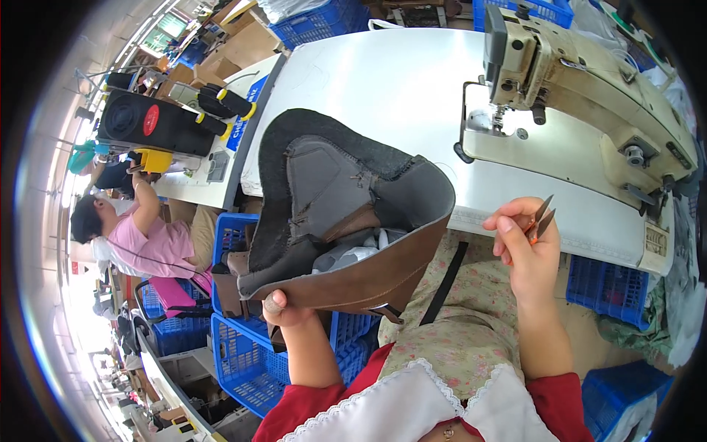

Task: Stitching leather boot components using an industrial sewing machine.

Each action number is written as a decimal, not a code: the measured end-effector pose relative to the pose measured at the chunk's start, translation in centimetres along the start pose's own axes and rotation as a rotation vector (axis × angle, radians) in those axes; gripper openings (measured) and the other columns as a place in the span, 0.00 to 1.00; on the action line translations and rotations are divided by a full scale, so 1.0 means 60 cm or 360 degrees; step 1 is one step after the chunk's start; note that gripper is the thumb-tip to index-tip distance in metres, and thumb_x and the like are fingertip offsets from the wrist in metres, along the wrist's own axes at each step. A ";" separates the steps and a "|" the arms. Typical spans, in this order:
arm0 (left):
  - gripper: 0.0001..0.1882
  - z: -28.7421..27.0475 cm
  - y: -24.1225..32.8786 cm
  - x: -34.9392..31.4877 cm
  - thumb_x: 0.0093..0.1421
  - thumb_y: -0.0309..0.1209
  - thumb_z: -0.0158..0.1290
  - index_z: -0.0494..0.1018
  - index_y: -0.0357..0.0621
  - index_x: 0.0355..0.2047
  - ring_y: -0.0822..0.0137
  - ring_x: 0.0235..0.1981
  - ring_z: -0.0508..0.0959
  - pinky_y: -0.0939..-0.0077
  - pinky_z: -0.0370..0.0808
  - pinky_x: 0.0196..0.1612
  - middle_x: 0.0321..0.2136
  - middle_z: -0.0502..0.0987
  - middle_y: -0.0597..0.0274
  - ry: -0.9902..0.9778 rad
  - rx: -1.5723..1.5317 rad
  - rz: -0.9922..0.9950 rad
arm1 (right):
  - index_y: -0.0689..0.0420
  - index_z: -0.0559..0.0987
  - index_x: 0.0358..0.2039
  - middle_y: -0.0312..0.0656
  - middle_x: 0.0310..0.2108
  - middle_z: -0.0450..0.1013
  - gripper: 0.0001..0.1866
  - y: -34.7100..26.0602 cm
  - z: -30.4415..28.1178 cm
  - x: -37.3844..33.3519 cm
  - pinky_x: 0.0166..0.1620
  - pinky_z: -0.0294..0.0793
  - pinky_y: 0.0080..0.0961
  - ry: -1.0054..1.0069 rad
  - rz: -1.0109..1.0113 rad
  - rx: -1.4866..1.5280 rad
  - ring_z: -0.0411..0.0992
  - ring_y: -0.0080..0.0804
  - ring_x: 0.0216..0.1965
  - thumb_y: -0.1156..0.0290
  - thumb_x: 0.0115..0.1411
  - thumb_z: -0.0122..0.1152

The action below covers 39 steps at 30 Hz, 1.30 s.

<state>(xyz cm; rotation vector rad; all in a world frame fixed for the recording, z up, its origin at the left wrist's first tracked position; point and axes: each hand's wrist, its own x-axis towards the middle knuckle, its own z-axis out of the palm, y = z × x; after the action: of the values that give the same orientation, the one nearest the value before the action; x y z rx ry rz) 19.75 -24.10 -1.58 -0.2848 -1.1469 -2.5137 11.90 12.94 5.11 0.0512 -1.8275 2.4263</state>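
Pink cloth covers a seated co-worker (155, 236) at the far left, one arm reaching toward a yellow object (155, 160) beside a black box (121, 121) with a red oval label. Blue crates (247, 376) stand next, below and left of the white table (353, 81). The left hand (289, 313) is closed on the lower left edge of a brown leather piece (361, 283), thumb on the near side, its other fingers mostly hidden. That piece is held up at the table's front edge, dark grey lining and some pale material in its hollow showing. Further right, the right hand (519, 236) is curled around orange-handled snips (541, 223), their blades pointing up and slightly apart. A cream sewing machine (582, 81) sits at the table's right end.
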 end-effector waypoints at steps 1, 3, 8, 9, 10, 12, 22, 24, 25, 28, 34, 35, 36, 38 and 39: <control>0.28 0.006 0.002 0.002 0.50 0.28 0.61 0.71 0.33 0.53 0.47 0.50 0.79 0.54 0.76 0.54 0.50 0.77 0.46 -0.0118 -0.0108 -0.0091 | 0.59 0.74 0.41 0.41 0.32 0.78 0.06 0.002 0.001 0.001 0.28 0.68 0.14 -0.0019 0.0003 0.0008 0.68 0.15 0.24 0.76 0.64 0.58; 0.29 0.019 0.008 0.003 0.50 0.28 0.61 0.71 0.33 0.54 0.47 0.50 0.79 0.54 0.75 0.55 0.51 0.77 0.46 -0.0216 -0.0201 -0.0154 | 0.59 0.74 0.41 0.41 0.32 0.78 0.05 0.005 0.007 0.003 0.26 0.67 0.13 -0.0023 0.0019 0.0030 0.68 0.16 0.24 0.75 0.64 0.58; 0.20 0.038 0.098 0.008 0.55 0.36 0.57 0.76 0.32 0.43 0.49 0.44 0.80 0.51 0.75 0.52 0.44 0.80 0.45 0.0641 0.0466 0.0347 | 0.58 0.74 0.41 0.42 0.31 0.78 0.06 0.024 0.004 0.011 0.23 0.64 0.12 0.0018 0.0089 -0.0030 0.67 0.16 0.23 0.75 0.64 0.57; 0.20 0.027 0.149 0.008 0.56 0.36 0.58 0.75 0.32 0.44 0.50 0.44 0.80 0.53 0.75 0.53 0.44 0.79 0.46 0.0691 0.0623 0.0371 | 0.58 0.74 0.40 0.42 0.31 0.78 0.06 0.034 -0.003 0.016 0.22 0.62 0.11 0.0077 0.0042 -0.0039 0.67 0.16 0.22 0.75 0.63 0.57; 0.18 0.030 0.197 0.015 0.58 0.34 0.57 0.75 0.32 0.44 0.51 0.46 0.79 0.55 0.74 0.54 0.45 0.78 0.46 0.1085 0.0906 0.0667 | 0.58 0.74 0.40 0.42 0.31 0.78 0.06 0.044 -0.005 0.020 0.22 0.62 0.11 -0.0008 0.0076 -0.0033 0.67 0.16 0.22 0.75 0.63 0.57; 0.21 0.069 0.290 0.011 0.60 0.29 0.57 0.71 0.29 0.50 0.53 0.47 0.78 0.59 0.75 0.53 0.47 0.77 0.46 0.1127 0.1364 0.0905 | 0.59 0.74 0.40 0.43 0.31 0.77 0.06 0.057 -0.008 0.028 0.20 0.60 0.10 0.0085 0.0011 0.0057 0.66 0.16 0.20 0.76 0.63 0.58; 0.26 -0.013 0.337 -0.037 0.51 0.18 0.56 0.75 0.39 0.53 0.52 0.56 0.75 0.57 0.67 0.60 0.53 0.76 0.49 0.0966 0.4024 0.1456 | 0.58 0.74 0.39 0.42 0.30 0.76 0.05 0.085 0.019 0.031 0.20 0.59 0.10 -0.0064 0.0035 0.0011 0.65 0.15 0.19 0.75 0.63 0.58; 0.33 -0.115 0.284 -0.046 0.45 0.19 0.53 0.73 0.43 0.56 0.53 0.61 0.70 0.55 0.61 0.65 0.57 0.73 0.53 0.0730 0.4072 0.1047 | 0.58 0.74 0.39 0.41 0.29 0.77 0.05 0.079 0.009 0.028 0.20 0.60 0.11 -0.0021 0.0067 -0.0082 0.65 0.15 0.19 0.76 0.63 0.58; 0.33 -0.169 0.255 -0.061 0.47 0.21 0.53 0.71 0.44 0.58 0.53 0.62 0.68 0.54 0.60 0.66 0.59 0.72 0.54 0.0678 0.4083 0.0774 | 0.57 0.75 0.40 0.41 0.29 0.77 0.05 0.077 0.005 0.027 0.20 0.60 0.12 -0.0011 0.0123 -0.0150 0.65 0.16 0.20 0.76 0.63 0.58; 0.34 -0.347 0.205 -0.168 0.51 0.28 0.58 0.67 0.42 0.61 0.47 0.64 0.64 0.54 0.58 0.67 0.62 0.67 0.50 0.0507 0.3881 -0.0664 | 0.57 0.75 0.40 0.40 0.29 0.77 0.06 0.071 0.022 0.029 0.22 0.62 0.13 -0.0089 0.0218 -0.0088 0.66 0.16 0.21 0.75 0.63 0.58; 0.42 -0.407 0.232 -0.129 0.48 0.28 0.58 0.59 0.31 0.64 0.44 0.67 0.58 0.60 0.53 0.69 0.66 0.58 0.37 0.0809 0.3107 -0.0864 | 0.60 0.75 0.44 0.36 0.31 0.75 0.11 0.073 -0.067 0.040 0.26 0.63 0.12 0.0126 0.0114 -0.0361 0.65 0.14 0.24 0.77 0.61 0.61; 0.42 -0.389 0.240 -0.113 0.48 0.28 0.58 0.58 0.31 0.65 0.43 0.67 0.58 0.59 0.54 0.69 0.65 0.58 0.37 0.0767 0.3199 -0.1031 | 0.60 0.75 0.46 0.34 0.32 0.74 0.13 0.079 -0.087 0.045 0.27 0.63 0.12 0.0164 0.0027 -0.0545 0.64 0.13 0.25 0.78 0.60 0.62; 0.42 -0.382 0.235 -0.101 0.50 0.30 0.58 0.57 0.32 0.65 0.42 0.66 0.58 0.58 0.54 0.69 0.65 0.58 0.37 0.0743 0.3520 -0.0858 | 0.59 0.75 0.50 0.32 0.32 0.72 0.19 0.079 -0.115 0.052 0.31 0.66 0.14 0.0198 0.0044 -0.0762 0.66 0.15 0.27 0.80 0.57 0.64; 0.39 -0.302 0.193 -0.044 0.54 0.32 0.57 0.58 0.33 0.64 0.40 0.65 0.60 0.55 0.57 0.67 0.64 0.59 0.37 0.0739 0.3947 -0.0451 | 0.58 0.75 0.51 0.32 0.32 0.72 0.21 0.084 -0.162 0.063 0.33 0.68 0.15 0.0331 -0.0023 -0.0900 0.67 0.16 0.29 0.80 0.57 0.64; 0.36 -0.247 0.168 -0.008 0.56 0.31 0.55 0.59 0.34 0.64 0.41 0.65 0.61 0.55 0.57 0.67 0.64 0.60 0.37 0.0700 0.3830 -0.0208 | 0.56 0.75 0.52 0.33 0.33 0.72 0.22 0.085 -0.182 0.069 0.34 0.69 0.16 0.0417 -0.0093 -0.1012 0.68 0.18 0.30 0.80 0.56 0.65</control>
<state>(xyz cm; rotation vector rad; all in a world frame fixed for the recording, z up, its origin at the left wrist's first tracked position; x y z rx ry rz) 23.75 -41.37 -4.46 0.8593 -2.6436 0.1340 7.64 22.31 -2.46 -0.2454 -2.3126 1.6172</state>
